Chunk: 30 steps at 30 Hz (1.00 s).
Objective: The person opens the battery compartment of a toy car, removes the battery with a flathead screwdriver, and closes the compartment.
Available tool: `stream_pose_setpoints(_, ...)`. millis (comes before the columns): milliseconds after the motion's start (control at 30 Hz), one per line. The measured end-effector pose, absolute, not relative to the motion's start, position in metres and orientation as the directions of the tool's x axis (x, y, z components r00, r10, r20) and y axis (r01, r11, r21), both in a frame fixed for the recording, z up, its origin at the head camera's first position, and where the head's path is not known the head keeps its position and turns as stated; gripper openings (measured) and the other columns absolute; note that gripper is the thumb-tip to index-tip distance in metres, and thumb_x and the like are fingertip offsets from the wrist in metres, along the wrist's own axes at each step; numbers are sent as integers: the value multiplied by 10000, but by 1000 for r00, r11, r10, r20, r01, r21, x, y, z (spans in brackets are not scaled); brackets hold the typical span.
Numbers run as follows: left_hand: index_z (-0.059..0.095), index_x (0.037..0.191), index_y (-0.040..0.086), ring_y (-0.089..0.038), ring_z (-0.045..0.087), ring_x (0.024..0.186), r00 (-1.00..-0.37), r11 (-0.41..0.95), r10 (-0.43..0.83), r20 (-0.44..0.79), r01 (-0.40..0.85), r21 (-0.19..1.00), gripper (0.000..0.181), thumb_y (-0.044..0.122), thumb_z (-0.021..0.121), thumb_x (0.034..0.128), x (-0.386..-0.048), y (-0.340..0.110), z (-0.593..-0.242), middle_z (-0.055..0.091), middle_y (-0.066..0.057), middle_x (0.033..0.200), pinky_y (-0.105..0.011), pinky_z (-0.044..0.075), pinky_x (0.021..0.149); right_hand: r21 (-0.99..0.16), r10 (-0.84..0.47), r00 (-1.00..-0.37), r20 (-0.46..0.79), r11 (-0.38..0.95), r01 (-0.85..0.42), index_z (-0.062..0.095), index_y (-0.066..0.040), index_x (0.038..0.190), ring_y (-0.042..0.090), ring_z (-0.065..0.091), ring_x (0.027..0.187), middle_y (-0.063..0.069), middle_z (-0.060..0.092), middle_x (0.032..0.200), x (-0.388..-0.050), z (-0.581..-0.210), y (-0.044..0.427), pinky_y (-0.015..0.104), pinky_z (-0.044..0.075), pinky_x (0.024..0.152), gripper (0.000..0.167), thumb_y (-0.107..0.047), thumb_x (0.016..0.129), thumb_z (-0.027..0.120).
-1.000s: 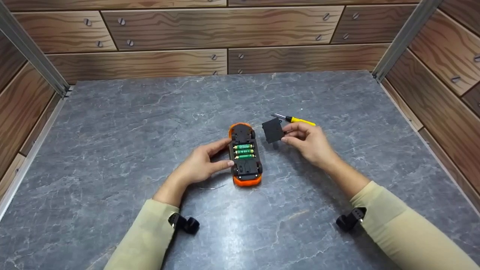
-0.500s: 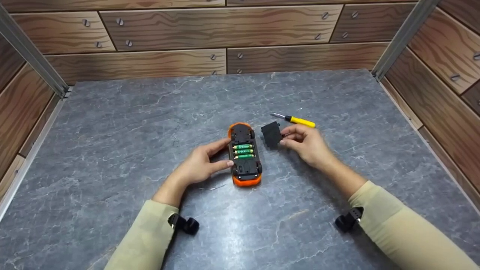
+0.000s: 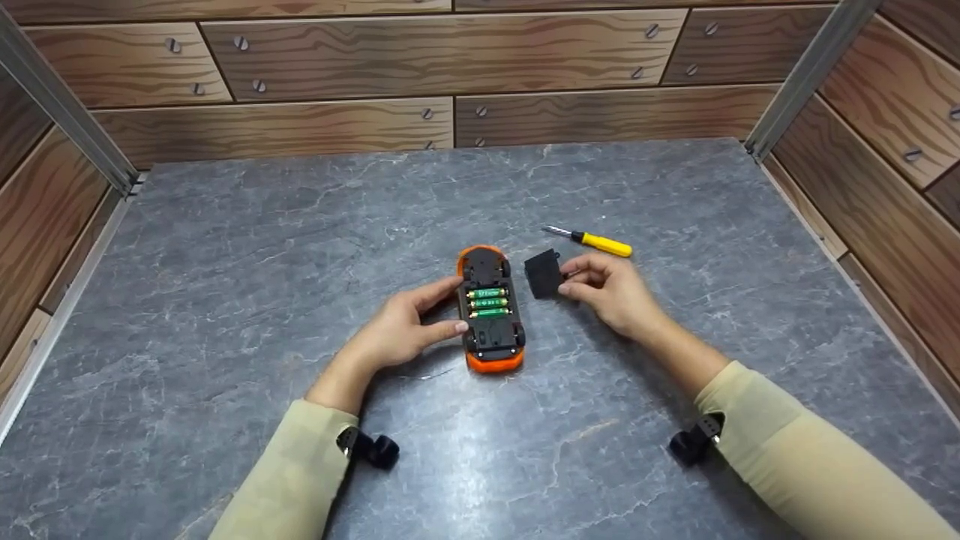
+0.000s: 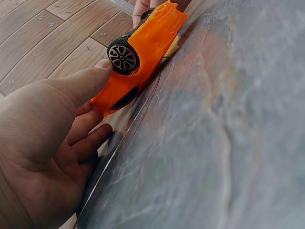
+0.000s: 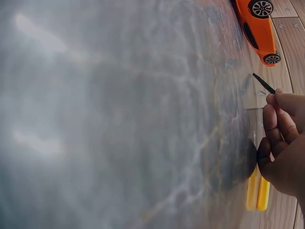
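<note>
An orange toy car (image 3: 495, 363) lies wheels up on the grey table. Several wheels and its black underside show, and three green batteries (image 3: 488, 303) sit side by side in the uncovered compartment. My left hand (image 3: 394, 326) holds the car at its left side; in the left wrist view the thumb (image 4: 88, 83) touches near a wheel (image 4: 123, 56). To the car's right, my right hand (image 3: 619, 292) pinches a black battery cover (image 3: 543, 274) by its right edge, tilted and apart from the car. The right wrist view shows the cover (image 5: 263, 83) nearly edge-on.
A screwdriver with a yellow handle (image 3: 606, 244) lies just beyond my right hand, its tip pointing left. Wood-patterned walls (image 3: 450, 56) with metal corner posts (image 3: 814, 75) border the table at the back and sides.
The right hand has lowered the battery cover slightly toward me and changed its tilt, leaving more of the screwdriver handle in sight. The left hand and the car have stayed put.
</note>
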State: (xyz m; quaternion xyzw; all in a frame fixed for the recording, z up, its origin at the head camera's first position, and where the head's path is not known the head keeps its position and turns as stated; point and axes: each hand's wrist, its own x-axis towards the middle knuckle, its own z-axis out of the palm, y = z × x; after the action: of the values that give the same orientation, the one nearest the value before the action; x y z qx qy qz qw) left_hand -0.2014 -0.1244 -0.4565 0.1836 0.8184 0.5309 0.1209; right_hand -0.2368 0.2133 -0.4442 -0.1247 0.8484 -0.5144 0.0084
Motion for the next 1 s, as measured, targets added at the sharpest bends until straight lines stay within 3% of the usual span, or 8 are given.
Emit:
stream_pose_setpoints(500,481,1606,158,-201,428,1506,-904,374,428,2,179,910,749,299,825,956,-201,-125,-457,483,-63,1618,-378,299,1262,-840,-215,-973,79,511,-181,731,36,1149,46,620,716,75,777,895,-240,-445,210,169,479,612,248,-53,932,814)
stream_pose_setpoints(1000,481,1604,144,-196,431,1503,-903,384,429,5,187,904,744,297,820,960,-202,-125,-456,485,-55,1618,-366,302,1259,-785,-222,-972,80,586,-199,746,10,1139,105,653,786,62,773,922,-241,-446,206,168,510,688,236,-79,933,818)
